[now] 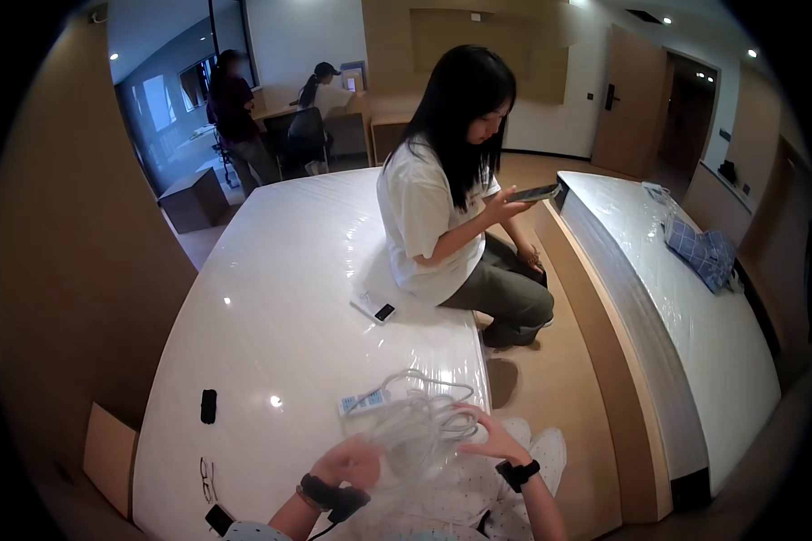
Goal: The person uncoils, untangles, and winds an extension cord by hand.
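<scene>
A loose coil of pale grey cable (429, 424) hangs over my lap at the near edge of the plastic-wrapped mattress (271, 298). My right hand (496, 440) grips the coil's right side with curved fingers. At the coil's left is my left hand (347, 462), smeared by motion, so its fingers and any hold on the cable are unclear. A blue-and-white item (364, 402), too blurred to name, lies on the mattress just behind the cable. Both my wrists wear dark bands.
A person (433, 198) sits on the mattress edge holding a phone (534, 193). Near them lies a white device with a dark screen (374, 309). Glasses (207, 480) and a black item (209, 406) rest at left. Another wrapped mattress (659, 288) stands right; two people are behind.
</scene>
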Demonstrator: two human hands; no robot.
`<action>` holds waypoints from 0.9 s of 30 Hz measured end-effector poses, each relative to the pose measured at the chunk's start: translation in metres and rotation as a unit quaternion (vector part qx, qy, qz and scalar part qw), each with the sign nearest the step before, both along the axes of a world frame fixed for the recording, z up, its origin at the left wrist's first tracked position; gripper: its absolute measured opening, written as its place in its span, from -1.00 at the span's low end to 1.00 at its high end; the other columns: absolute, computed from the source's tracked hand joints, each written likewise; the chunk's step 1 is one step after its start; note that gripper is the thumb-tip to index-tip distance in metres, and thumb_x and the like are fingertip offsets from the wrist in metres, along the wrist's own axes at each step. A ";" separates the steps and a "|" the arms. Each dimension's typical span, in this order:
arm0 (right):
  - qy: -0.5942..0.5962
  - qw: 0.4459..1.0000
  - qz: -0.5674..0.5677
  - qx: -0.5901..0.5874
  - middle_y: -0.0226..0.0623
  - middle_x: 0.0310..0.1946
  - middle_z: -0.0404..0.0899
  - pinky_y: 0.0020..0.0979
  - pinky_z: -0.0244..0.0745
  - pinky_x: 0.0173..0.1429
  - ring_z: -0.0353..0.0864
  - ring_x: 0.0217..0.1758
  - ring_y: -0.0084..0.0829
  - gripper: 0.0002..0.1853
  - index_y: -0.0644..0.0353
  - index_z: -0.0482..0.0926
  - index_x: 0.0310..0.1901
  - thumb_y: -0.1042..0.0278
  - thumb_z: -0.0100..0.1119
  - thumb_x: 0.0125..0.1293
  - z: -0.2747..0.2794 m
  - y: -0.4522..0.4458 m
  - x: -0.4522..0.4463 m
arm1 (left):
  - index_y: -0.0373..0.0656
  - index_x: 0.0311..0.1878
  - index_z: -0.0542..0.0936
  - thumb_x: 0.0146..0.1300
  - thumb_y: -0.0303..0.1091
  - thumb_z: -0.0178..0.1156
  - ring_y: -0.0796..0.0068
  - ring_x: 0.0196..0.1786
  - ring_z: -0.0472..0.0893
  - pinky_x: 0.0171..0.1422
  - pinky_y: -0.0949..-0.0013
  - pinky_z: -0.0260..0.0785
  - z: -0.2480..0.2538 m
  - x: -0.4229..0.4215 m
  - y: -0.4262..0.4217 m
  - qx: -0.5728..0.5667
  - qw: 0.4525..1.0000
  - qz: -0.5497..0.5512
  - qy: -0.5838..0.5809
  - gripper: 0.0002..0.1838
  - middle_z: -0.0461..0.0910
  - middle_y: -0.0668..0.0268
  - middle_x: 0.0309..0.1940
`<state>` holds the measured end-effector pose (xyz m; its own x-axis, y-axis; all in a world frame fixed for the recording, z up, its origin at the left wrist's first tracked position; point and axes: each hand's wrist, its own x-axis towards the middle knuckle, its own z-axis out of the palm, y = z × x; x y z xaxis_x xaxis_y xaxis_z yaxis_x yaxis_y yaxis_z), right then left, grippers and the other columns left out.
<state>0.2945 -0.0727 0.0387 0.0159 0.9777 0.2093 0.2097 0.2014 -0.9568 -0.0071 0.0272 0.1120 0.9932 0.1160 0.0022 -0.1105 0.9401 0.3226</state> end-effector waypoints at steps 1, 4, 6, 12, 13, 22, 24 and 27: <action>-0.031 0.999 0.009 -0.012 -0.30 0.09 0.48 -0.30 0.28 0.25 0.42 0.16 -0.40 -0.45 0.10 0.48 0.12 0.26 0.37 0.06 -0.009 0.000 -0.008 | -0.14 -0.40 0.37 0.41 -0.17 -0.17 0.58 -0.61 0.29 -0.54 0.49 0.10 -0.001 0.002 0.000 0.005 1.000 -0.010 -0.023 -0.69 0.29 0.44 -0.65; 0.035 0.997 0.060 -0.027 -0.32 -0.13 0.61 -0.35 0.39 0.10 0.52 -0.03 -0.44 -0.78 0.20 0.64 -0.13 0.37 0.19 0.20 -0.017 0.005 -0.035 | -0.17 -0.40 0.37 0.37 -0.26 -0.11 0.56 -0.62 0.32 -0.58 0.47 0.11 0.000 0.016 -0.005 -0.010 0.997 -0.030 -0.072 -0.75 0.32 0.40 -0.64; 0.162 0.984 -0.028 -0.064 -0.30 -0.16 0.62 -0.42 0.43 -0.03 0.54 -0.12 -0.48 -0.79 0.26 0.63 -0.15 0.40 0.12 0.24 -0.025 0.003 -0.034 | -0.17 -0.40 0.37 0.36 -0.26 -0.09 0.55 -0.63 0.32 -0.60 0.46 0.11 -0.001 0.010 -0.009 -0.077 0.995 0.007 -0.064 -0.76 0.32 0.39 -0.63; 0.294 0.952 -0.075 -0.027 -0.40 -0.54 0.45 -0.52 0.33 -0.37 0.42 -0.47 -0.58 -0.78 0.26 0.49 -0.47 0.31 0.11 0.28 -0.002 -0.016 0.010 | -0.13 -0.52 0.29 0.26 -0.22 0.03 0.64 -0.77 0.19 -0.72 0.49 0.01 0.028 0.006 0.001 0.044 0.997 0.009 -0.064 -0.71 0.20 0.48 -0.79; 0.356 0.933 -0.050 -0.015 -0.43 -0.59 0.40 -0.56 0.25 -0.45 0.37 -0.53 -0.62 -0.78 0.25 0.49 -0.48 0.31 0.11 0.27 -0.005 -0.019 0.024 | -0.12 -0.54 0.28 0.26 -0.26 0.04 0.68 -0.79 0.16 -0.73 0.51 -0.03 0.029 0.004 0.002 0.026 0.997 -0.015 -0.067 -0.71 0.17 0.51 -0.81; 0.162 0.960 -0.230 -0.003 -0.67 -0.68 0.25 -0.63 -0.04 -0.55 0.12 -0.62 -0.81 -0.72 0.22 0.55 -0.49 0.26 0.10 0.33 0.036 0.040 0.036 | -0.09 -0.75 0.20 0.31 -0.41 0.02 0.72 -0.87 0.12 -0.80 0.54 -0.11 0.034 0.030 -0.008 0.093 0.931 -0.344 0.071 -0.54 0.15 0.49 -0.90; 0.195 0.959 -0.204 -0.037 -0.68 -0.70 0.22 -0.64 -0.06 -0.55 0.10 -0.63 -0.82 -0.72 0.20 0.57 -0.49 0.25 0.10 0.34 0.012 0.046 0.027 | -0.10 -0.74 0.22 0.26 -0.41 0.03 0.63 -0.87 0.14 -0.80 0.48 -0.07 0.039 0.026 -0.004 0.002 0.961 -0.260 0.100 -0.58 0.18 0.45 -0.91; 0.217 0.950 -0.218 -0.054 -0.68 -0.72 0.21 -0.65 -0.07 -0.55 0.09 -0.63 -0.83 -0.72 0.20 0.56 -0.49 0.25 0.10 0.34 -0.019 0.035 0.024 | -0.06 -0.66 0.19 0.35 -0.31 -0.08 0.67 -0.88 0.09 -0.80 0.47 -0.07 0.049 0.022 0.010 0.077 0.987 -0.134 0.035 -0.60 0.12 0.51 -0.93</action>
<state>0.3182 -0.0380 0.0199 0.4863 0.8737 -0.0105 -0.1690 0.0823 -0.9822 0.0146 0.0369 0.1605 0.9865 -0.1480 -0.0695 0.1633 0.8718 0.4618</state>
